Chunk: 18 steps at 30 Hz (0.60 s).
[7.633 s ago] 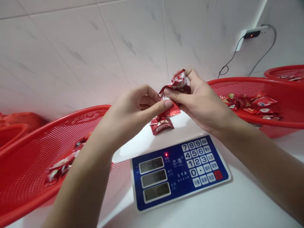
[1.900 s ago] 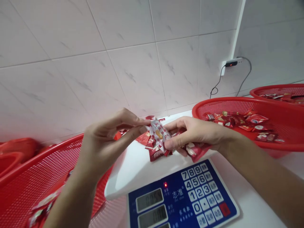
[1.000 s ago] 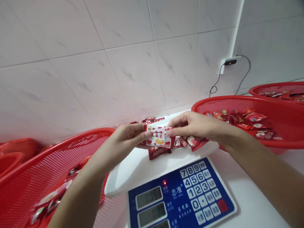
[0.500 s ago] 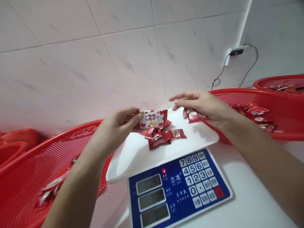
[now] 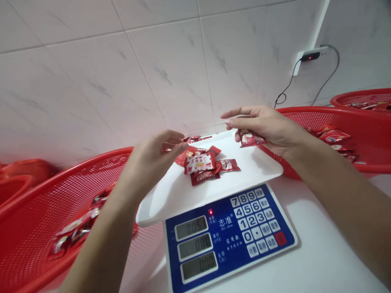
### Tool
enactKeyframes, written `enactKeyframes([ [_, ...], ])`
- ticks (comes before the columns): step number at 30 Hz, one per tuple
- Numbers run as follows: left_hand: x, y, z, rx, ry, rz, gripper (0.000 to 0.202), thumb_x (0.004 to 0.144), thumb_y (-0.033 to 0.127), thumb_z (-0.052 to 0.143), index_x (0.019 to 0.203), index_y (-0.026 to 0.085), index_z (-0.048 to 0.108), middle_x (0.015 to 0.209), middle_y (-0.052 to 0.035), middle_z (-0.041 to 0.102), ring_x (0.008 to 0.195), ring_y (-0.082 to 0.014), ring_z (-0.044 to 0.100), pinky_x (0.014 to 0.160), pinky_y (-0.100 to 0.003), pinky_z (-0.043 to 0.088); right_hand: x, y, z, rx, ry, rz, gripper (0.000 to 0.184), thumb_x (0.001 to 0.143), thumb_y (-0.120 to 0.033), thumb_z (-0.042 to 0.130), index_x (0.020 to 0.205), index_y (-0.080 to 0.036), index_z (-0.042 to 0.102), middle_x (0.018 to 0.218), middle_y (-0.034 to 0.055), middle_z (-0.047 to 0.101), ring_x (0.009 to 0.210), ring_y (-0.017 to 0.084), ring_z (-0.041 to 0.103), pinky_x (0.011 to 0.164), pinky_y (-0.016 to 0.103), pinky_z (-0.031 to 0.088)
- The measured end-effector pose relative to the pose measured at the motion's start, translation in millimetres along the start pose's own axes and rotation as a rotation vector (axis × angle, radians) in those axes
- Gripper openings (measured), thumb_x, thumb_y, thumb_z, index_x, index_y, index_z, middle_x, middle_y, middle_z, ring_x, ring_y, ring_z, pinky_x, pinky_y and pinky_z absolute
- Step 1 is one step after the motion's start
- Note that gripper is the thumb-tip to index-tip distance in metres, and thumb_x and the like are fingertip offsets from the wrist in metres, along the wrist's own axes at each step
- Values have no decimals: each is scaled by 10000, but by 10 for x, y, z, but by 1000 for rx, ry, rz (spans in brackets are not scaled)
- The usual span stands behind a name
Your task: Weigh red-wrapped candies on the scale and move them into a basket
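Several wrapped candies lie in a small pile on the white pan (image 5: 253, 169) of a blue digital scale (image 5: 226, 240). A white candy packet with red hearts (image 5: 200, 163) rests on top of the pile, lying on red packets such as the one at the right (image 5: 227, 165). Just left of the pile, my left hand (image 5: 163, 156) is open, thumb and fingers apart, with nothing held. Over the pan's right side, my right hand (image 5: 262, 126) keeps a red candy packet (image 5: 251, 138) in its lower fingers, while its thumb and index finger stretch forward.
Red mesh baskets with candies flank the scale, one at the left (image 5: 100, 175) and one at the right (image 5: 372, 150). Another basket (image 5: 360, 97) stands behind at the far right. A tiled wall (image 5: 171, 73) rises behind, with a plugged-in cable (image 5: 287, 87).
My left hand has let go of the white heart-printed candy packet, which now lies on the pile. My right hand still holds its red packet.
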State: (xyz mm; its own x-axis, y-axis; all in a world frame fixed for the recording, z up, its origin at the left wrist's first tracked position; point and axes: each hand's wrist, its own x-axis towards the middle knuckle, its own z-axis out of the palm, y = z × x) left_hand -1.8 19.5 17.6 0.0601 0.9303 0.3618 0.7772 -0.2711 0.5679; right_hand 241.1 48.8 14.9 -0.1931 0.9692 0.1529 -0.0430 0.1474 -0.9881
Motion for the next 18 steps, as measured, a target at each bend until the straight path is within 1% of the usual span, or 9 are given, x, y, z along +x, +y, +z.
enactKeyframes([
  [2,-21,13,-26,-42,66,25,310,884,495,749,1061,241,776,1097,-69,800,987,-250,727,860,-320,576,-1,-1,2,1,6,-3,251,865,-105,764,1114,-109,735,912,66,682,544,38,533,401,140,382],
  [4,-39,20,-40,-92,87,38,356,872,539,758,1078,249,779,1090,-65,803,1003,-249,724,873,-320,573,5,7,-1,2,14,-4,261,864,-100,756,1123,-109,732,912,69,681,546,39,531,401,142,380],
  [9,-53,32,-20,-118,65,44,329,857,534,776,1036,257,793,1046,-55,815,984,-243,739,835,-313,584,51,57,-20,30,-1,-11,251,827,-83,752,1072,-132,733,851,69,674,567,78,555,435,176,428],
  [12,-48,27,-4,-155,47,50,301,866,518,782,1026,263,795,1016,-43,821,980,-235,749,830,-304,584,45,64,31,69,31,8,322,790,0,688,1083,-133,711,845,62,661,600,96,574,467,185,452],
  [13,-50,31,1,-183,28,58,311,874,524,776,1037,260,794,1015,-42,822,982,-232,752,839,-302,585,30,61,68,90,51,19,349,778,32,651,1086,-126,701,854,61,656,620,97,584,489,183,465],
  [15,-67,58,18,-262,-50,79,378,894,572,746,1071,240,788,1001,-50,822,979,-226,758,849,-296,593,-19,52,166,141,70,25,382,765,68,584,1086,-115,681,879,56,645,650,90,591,548,180,494],
  [16,-83,83,30,-306,-105,90,422,904,602,724,1089,227,785,989,-55,822,970,-223,761,846,-291,598,-50,50,220,164,52,13,393,766,69,565,1094,-118,672,894,50,638,652,85,589,576,184,509],
  [18,-129,150,62,-374,-213,102,477,921,635,691,1122,211,779,985,-60,820,947,-213,766,819,-274,604,-111,52,317,182,-26,-32,405,780,43,569,1133,-139,653,950,38,631,645,78,581,609,202,528],
])
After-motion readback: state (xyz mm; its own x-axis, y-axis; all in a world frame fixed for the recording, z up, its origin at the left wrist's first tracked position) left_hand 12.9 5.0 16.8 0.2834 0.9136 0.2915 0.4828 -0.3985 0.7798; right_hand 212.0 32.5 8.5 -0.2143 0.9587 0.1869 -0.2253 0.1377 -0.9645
